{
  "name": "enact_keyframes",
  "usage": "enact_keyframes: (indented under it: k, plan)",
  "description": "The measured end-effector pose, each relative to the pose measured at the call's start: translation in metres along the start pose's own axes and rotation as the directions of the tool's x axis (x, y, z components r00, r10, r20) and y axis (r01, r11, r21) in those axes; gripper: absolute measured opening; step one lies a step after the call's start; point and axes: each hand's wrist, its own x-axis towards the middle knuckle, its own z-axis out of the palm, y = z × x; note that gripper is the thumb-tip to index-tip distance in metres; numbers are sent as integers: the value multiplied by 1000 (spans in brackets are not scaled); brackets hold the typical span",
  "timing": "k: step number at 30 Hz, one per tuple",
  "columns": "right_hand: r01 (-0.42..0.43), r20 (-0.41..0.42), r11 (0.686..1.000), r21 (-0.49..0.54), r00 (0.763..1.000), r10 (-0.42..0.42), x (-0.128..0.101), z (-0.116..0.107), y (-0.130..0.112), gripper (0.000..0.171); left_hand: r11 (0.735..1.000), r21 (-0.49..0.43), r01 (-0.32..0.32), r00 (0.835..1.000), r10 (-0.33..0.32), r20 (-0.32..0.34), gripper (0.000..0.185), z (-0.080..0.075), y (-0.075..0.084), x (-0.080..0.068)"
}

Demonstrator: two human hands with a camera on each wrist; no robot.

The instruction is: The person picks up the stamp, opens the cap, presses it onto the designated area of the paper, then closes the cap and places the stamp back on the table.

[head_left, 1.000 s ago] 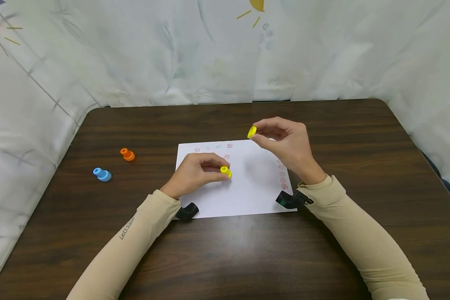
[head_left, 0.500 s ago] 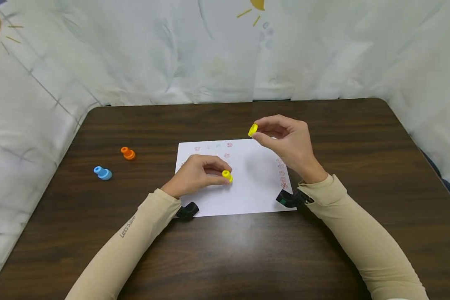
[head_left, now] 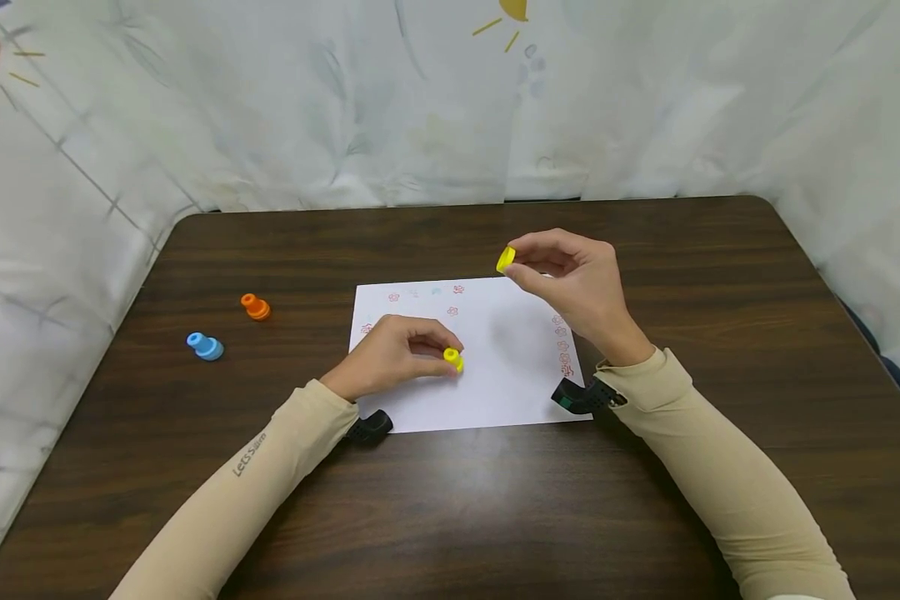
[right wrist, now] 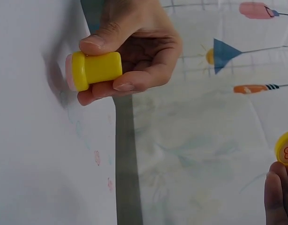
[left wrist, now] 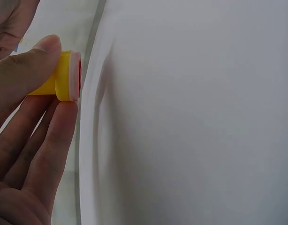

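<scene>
My left hand (head_left: 396, 354) pinches a small yellow stamp (head_left: 452, 359) between thumb and fingers, just above the white paper (head_left: 510, 387). The left wrist view shows the stamp's pale rim and reddish face (left wrist: 79, 75) turned toward the sheet, with a narrow gap between them. Farther back and to the right, my right hand (head_left: 573, 283) holds a yellow cap (head_left: 506, 259) by its edge, raised over the sheet's far edge. A red flower shows on the cap (right wrist: 287, 150) in the right wrist view. Small red and faint blue flower prints (head_left: 458, 290) run along the paper's edges.
An orange stamp (head_left: 255, 307) and a light blue stamp (head_left: 206, 346) stand capped on the dark wooden table (head_left: 480, 517), left of the paper. White patterned cloth (head_left: 435, 108) hangs behind the table and along its sides.
My left hand has shifted slightly toward the paper's near edge with the yellow stamp in its grip. My right hand, holding the cap, has barely moved.
</scene>
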Motion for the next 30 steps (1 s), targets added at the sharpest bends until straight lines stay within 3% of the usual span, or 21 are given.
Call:
enact_keyframes:
  k: [16,26,30]
  plan:
    - [12,8,1000,13,1000,-12,0,0,-3,25,994,104,-10,1000,7,29,26,2,7,2]
    - [4,13,1000,14,1000,-5,-1,0,-3,25,994,109,-22,998,16,54,26,1,9,2]
    - [4,16,1000,21,1000,-4,-1,0,-3,25,993,121,1,998,-9,66,25,0,12,2]
